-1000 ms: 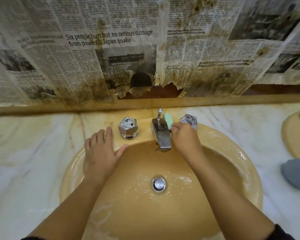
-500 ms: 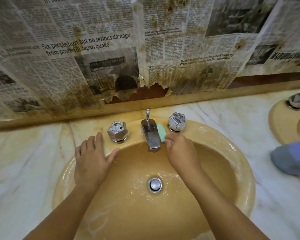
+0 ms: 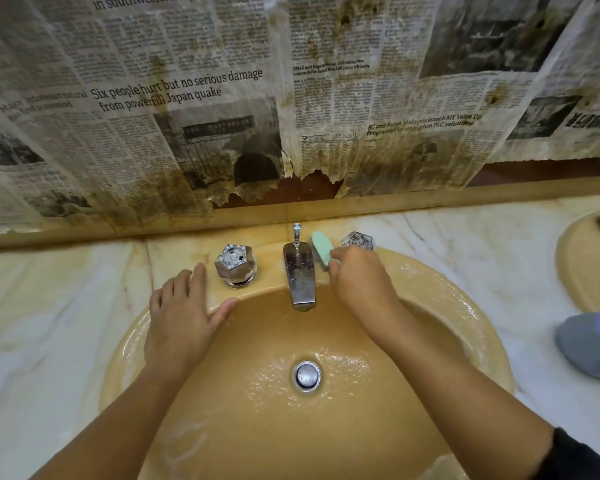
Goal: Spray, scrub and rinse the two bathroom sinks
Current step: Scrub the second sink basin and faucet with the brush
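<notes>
At the bottom of the frame two bare forearms reach up into a round, glossy, tan-yellow sink; its bowl is wet and flecked with foam, and a chrome drain stopper sits at lower centre. Around the basin spreads a white marble countertop, veined and stained yellowish near the taps. The left hand lies flat on the basin's left rim, fingers straight and spread, thumb angled toward the bowl, holding nothing; the right hand curls its fingers round the lower end of a pale green scrub brush, which stands tilted just right of the chrome faucet, apparently touching the spout's side. The spout is dull and spotted, with a lift rod at its back; a faceted chrome knob stands left of it, and a second faceted knob is partly hidden behind the right hand. At the right edge lie a grey-blue cloth on the marble and, above it, the rim of a second sink. Beyond runs a tan ledge; above it, filling the upper frame, hang sheets of newspaper, water-stained brown and torn along the lower edge.
</notes>
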A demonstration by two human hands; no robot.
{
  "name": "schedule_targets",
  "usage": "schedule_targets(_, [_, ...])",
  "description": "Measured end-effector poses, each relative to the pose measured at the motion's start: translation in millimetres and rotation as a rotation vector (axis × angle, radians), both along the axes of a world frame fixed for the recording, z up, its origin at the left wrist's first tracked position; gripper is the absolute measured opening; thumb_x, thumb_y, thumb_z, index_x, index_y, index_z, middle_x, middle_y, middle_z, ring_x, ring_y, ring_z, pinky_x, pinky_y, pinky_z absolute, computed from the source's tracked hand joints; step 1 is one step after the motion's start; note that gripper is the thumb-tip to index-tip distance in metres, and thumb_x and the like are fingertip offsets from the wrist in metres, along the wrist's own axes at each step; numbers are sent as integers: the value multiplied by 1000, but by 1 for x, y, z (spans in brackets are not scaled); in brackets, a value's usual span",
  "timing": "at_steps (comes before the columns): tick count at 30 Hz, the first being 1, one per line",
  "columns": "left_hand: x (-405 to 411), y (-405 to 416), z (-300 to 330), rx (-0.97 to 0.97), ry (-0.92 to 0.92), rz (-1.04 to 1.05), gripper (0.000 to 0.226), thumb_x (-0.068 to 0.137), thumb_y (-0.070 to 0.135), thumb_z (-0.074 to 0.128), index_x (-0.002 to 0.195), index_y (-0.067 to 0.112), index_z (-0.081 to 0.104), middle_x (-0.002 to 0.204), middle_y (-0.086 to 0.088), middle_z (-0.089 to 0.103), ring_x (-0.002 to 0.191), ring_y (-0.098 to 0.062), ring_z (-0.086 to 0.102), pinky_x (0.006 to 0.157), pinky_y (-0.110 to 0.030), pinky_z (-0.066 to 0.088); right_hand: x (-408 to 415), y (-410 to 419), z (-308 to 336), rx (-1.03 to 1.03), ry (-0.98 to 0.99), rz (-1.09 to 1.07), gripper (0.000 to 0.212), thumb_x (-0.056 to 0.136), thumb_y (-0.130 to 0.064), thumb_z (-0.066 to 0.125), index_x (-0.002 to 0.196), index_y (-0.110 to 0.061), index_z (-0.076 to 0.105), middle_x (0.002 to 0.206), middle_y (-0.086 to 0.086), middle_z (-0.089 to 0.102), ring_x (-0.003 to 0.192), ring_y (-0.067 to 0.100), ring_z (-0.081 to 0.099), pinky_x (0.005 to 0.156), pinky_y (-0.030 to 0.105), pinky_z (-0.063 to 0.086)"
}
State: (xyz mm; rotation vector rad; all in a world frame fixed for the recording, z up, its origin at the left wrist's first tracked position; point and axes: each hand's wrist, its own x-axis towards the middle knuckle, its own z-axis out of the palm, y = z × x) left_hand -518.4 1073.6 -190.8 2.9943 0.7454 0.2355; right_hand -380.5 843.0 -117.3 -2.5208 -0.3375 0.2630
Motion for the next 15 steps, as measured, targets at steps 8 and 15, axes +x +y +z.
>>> schedule_targets(8, [0, -1, 2, 8, 19, 11, 85, 91, 73, 20, 145, 12, 41, 132, -13, 54, 122, -33, 48, 104, -48, 36, 2, 1, 4, 68, 22, -5, 34, 99, -19, 52, 131, -13, 64, 116, 15, 69, 103, 31, 63, 83, 33, 49])
schedule_targets(15, [0, -2, 3, 3, 31, 15, 85, 91, 73, 19, 148, 12, 38, 136, -13, 53, 124, -31, 47, 105, -48, 36, -42, -19, -8, 264, 105, -81, 29, 100, -18, 52, 124, -15, 68, 123, 5, 69, 116, 22, 61, 83, 21, 41])
